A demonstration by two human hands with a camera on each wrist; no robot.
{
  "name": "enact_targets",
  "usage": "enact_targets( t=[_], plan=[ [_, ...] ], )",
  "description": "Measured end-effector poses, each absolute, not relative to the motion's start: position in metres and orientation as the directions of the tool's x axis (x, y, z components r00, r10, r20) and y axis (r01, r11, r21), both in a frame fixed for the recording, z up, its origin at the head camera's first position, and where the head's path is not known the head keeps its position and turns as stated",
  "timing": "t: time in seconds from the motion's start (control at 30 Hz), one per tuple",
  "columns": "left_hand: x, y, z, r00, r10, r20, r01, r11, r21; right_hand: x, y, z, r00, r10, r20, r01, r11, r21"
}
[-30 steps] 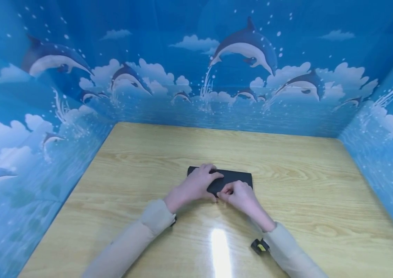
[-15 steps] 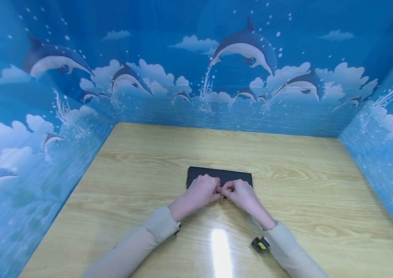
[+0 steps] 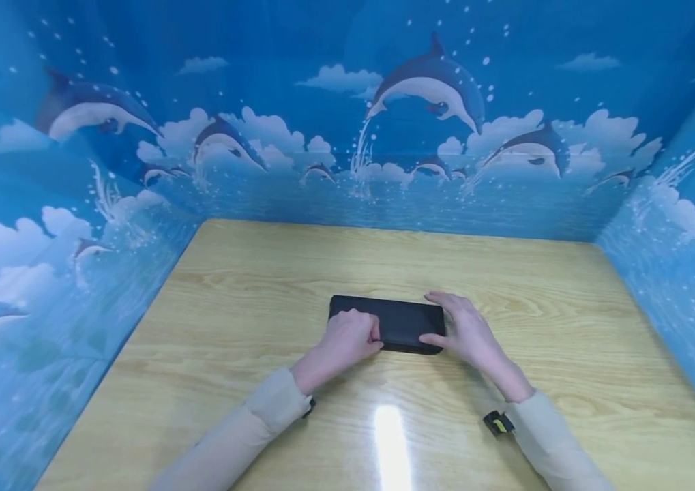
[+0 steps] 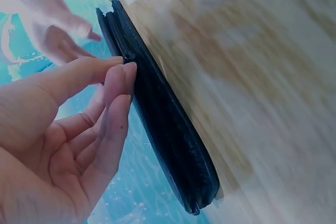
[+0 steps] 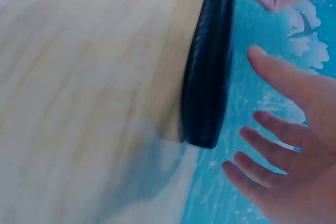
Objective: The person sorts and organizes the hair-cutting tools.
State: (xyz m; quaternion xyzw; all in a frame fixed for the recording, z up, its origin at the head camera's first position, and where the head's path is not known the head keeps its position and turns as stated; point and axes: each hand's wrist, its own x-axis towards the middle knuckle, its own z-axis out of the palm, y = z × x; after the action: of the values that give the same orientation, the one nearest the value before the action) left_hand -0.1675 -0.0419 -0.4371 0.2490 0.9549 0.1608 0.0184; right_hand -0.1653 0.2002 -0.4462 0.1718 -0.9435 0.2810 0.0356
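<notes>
A long black zip wallet [image 3: 405, 320] lies on the table, its zipped edge facing the person. At that edge my left hand [image 3: 344, 337] pinches the zipper pull between thumb and fingertips; the pull itself is mostly covered by the fingers. The left wrist view shows the wallet [image 4: 168, 135] edge-on, with the zip seam running along its side. My right hand [image 3: 470, 334] is spread around the wallet's right end, thumb near the front edge and fingers toward the back. In the right wrist view this hand [image 5: 294, 150] has its fingers extended, holding nothing, beside the wallet [image 5: 207, 72].
The wooden table [image 3: 273, 266] is bordered by blue dolphin-print walls [image 3: 335, 184] at the back and both sides. A bright light reflection [image 3: 391, 443] falls on its front part. A black wrist device [image 3: 498, 423] sits at the right cuff.
My right hand has let go at the middle of the front edge and moved right, opening around the wallet's right end. My left hand came to the front edge and now pinches there.
</notes>
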Motion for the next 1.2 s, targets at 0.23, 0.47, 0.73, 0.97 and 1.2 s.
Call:
enact_targets(
  t=[0.23, 0.47, 0.73, 0.97, 1.2],
  plan=[
    [-0.165, -0.046, -0.437, -0.873, 0.485, 0.055, 0.479, 0.829, 0.290, -0.169, 0.206, -0.456, -0.940, -0.342, -0.008, -0.282, 0.788, -0.547],
    [-0.165, -0.048, -0.438, -0.863, 0.503, 0.038, 0.489, 0.815, 0.311, -0.176, 0.203, -0.456, -0.933, -0.357, -0.042, -0.289, 0.815, -0.502],
    [-0.165, -0.052, -0.440, -0.854, 0.517, 0.063, 0.505, 0.793, 0.341, -0.179, 0.199, -0.454, -0.937, -0.341, -0.081, -0.261, 0.832, -0.489],
    [-0.166, -0.053, -0.440, -0.851, 0.522, 0.051, 0.504, 0.788, 0.354, -0.179, 0.199, -0.455, -0.938, -0.337, -0.078, -0.260, 0.836, -0.483],
    [-0.166, -0.054, -0.439, -0.857, 0.515, 0.035, 0.493, 0.797, 0.350, -0.179, 0.198, -0.455, -0.939, -0.334, -0.083, -0.253, 0.834, -0.490]
  ],
)
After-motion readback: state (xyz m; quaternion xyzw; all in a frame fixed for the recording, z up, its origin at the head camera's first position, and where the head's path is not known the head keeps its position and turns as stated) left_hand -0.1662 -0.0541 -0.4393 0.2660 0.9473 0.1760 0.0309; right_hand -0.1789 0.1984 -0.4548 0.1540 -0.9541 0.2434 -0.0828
